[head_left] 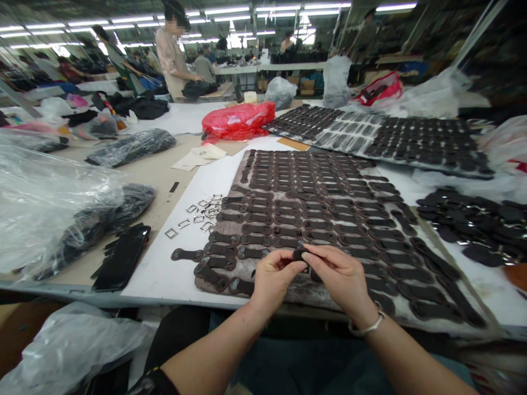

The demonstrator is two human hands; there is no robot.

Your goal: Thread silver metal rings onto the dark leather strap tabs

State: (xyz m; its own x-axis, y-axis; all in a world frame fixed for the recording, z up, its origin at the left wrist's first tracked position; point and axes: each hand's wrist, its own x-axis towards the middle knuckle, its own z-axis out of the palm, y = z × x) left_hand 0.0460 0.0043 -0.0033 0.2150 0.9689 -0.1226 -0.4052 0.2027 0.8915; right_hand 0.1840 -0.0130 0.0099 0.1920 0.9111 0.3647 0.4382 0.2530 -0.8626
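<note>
Near the front edge of a board [304, 296] covered with rows of dark strap pieces [319, 225], my two hands meet. Both my left hand [276, 274] and my right hand [340, 277] pinch one small dark piece [299, 255] between thumb and fingers. A bit of metal seems to show under it, too small to make out. Left of the board, several silver rectangular rings [201, 214] lie loose on white paper. One dark strap piece [187, 254] sticks out past the board's left edge.
A second board [352, 131] of dark pieces lies at the back right, beside a red plastic bag [239, 119]. Finished-looking dark pieces with metal [477, 219] are heaped at the right. Clear plastic bags [53, 203] and a black stack [121, 258] lie left. A person [173, 55] stands beyond.
</note>
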